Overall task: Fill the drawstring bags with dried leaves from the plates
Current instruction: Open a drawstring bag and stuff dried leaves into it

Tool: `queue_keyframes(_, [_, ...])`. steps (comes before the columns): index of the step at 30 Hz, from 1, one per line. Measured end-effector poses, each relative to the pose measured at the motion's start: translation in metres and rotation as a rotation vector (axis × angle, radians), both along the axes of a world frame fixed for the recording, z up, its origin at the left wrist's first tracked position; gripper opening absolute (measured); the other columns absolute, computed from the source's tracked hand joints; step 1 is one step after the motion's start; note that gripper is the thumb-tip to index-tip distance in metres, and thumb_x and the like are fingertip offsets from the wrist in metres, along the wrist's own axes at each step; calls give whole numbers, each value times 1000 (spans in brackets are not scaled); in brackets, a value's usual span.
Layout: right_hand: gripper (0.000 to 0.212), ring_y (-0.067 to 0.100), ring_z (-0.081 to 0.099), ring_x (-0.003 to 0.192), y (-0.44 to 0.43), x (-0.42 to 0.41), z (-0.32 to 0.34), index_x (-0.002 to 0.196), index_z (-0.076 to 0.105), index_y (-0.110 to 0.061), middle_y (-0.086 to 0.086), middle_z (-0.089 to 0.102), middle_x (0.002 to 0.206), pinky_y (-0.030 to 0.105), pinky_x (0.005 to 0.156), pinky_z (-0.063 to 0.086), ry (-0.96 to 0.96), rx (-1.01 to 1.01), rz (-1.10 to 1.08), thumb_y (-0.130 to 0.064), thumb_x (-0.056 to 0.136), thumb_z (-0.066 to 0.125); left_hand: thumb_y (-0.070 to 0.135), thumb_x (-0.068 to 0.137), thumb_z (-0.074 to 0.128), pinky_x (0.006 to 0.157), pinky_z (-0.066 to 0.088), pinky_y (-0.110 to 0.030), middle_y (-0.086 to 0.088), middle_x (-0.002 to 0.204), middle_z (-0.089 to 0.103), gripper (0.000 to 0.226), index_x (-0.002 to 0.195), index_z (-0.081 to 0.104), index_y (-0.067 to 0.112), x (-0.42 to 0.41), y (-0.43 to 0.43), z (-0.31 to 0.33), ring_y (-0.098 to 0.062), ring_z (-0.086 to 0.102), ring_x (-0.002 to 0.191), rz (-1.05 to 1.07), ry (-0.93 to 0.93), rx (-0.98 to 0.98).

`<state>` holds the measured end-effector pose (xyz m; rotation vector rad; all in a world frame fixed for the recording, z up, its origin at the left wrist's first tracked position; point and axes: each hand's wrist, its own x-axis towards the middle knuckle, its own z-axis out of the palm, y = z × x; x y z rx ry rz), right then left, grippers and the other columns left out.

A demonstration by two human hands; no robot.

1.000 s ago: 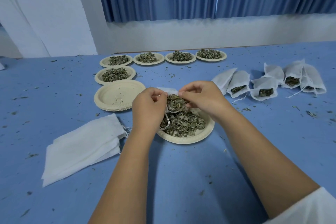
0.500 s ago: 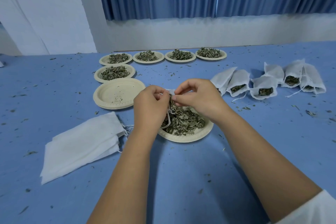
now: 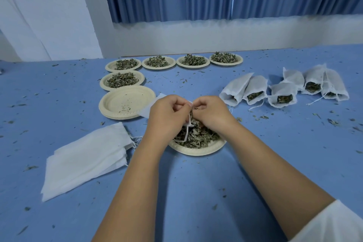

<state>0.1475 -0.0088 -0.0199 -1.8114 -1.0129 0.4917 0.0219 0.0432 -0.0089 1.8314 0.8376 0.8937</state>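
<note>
On the table point(image 3: 196, 192), over the near plate point(image 3: 196, 152) of leaves point(image 3: 198, 136), a bag point(image 3: 188, 123) is gripped by the curled left hand point(image 3: 167, 116). The right hand point(image 3: 213, 113) is curled at its mouth; what is held cannot be told.

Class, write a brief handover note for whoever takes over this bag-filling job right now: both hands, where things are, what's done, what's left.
Left hand holds the open bag over the near plate of dried leaves; right hand pinches some at its mouth.
Done: filled bags lie to the right; emptied plates are stacked on the left.
To do: finish this bag, then fill the empty bags from the five full plates.
</note>
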Motion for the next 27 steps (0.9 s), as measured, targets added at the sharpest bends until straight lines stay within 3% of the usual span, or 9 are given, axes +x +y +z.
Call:
queue_keyframes(2, [5, -2, 44, 37, 1, -1, -1, 88, 69, -11, -6, 53, 57, 11, 43, 33, -52, 10, -35, -9, 84, 69, 16, 89, 66, 74, 59, -37, 10, 54, 66, 12, 78, 69, 21, 0, 0, -1, -2, 63, 52, 17, 16, 20])
queue_keyframes(7, [11, 8, 59, 48, -4, -1, 9, 83, 65, -20, -6, 67, 68, 27, 55, 54, 60, 56, 14, -14, 83, 75, 13, 88, 63, 72, 59, -36, 5, 59, 67, 13, 79, 68, 20, -2, 4, -2, -4, 66, 55, 132, -5, 51])
queue_keyframes(9, [7, 6, 63, 54, -7, 0, 15, 88, 68, -18, -2, 69, 80, 22, 55, 55, 140, 37, 58, -16, 85, 74, 15, 89, 63, 70, 57, -31, 6, 57, 66, 12, 80, 68, 20, -2, 4, -2, -4, 65, 56, 162, -24, 51])
queue_keyframes(12, [18, 5, 67, 57, -11, 4, 21, 99, 68, -13, 4, 68, 94, 18, 55, 55, 235, 9, 74, -20, 84, 76, 17, 89, 63, 64, 50, -20, 6, 59, 66, 9, 83, 68, 21, -2, 5, -1, -5, 64, 60, 194, -29, 80])
queue_keyframes(17, [23, 8, 63, 55, -14, 5, 24, 97, 65, -12, 6, 66, 82, 19, 51, 52, 207, -5, 65, -19, 80, 79, 20, 88, 68, 59, 47, -12, 13, 56, 63, 5, 89, 67, 25, -3, 6, -1, 0, 62, 56, 183, -64, 77])
queue_keyframes(22, [12, -1, 56, 51, -8, 1, 13, 82, 68, -23, -8, 68, 72, 22, 51, 50, -199, 57, -39, -28, 78, 78, 23, 87, 71, 75, 59, -42, 1, 67, 68, 10, 78, 69, 28, -2, 4, 0, -14, 67, 63, 127, -56, 41])
queue_keyframes(24, [10, 2, 57, 49, -7, 2, 10, 84, 68, -21, -9, 67, 69, 27, 55, 54, -239, 83, -72, -25, 82, 76, 23, 86, 71, 76, 59, -44, -3, 70, 69, 4, 82, 71, 24, -2, 4, -1, -16, 68, 65, 118, -34, 47])
queue_keyframes(27, [13, 6, 61, 45, -8, 5, 10, 90, 67, -12, -6, 65, 65, 29, 56, 58, -153, 115, -75, -16, 83, 77, 24, 86, 71, 77, 58, -43, -4, 72, 70, 3, 85, 72, 22, -2, 4, -2, -19, 69, 70, 122, 10, 80])
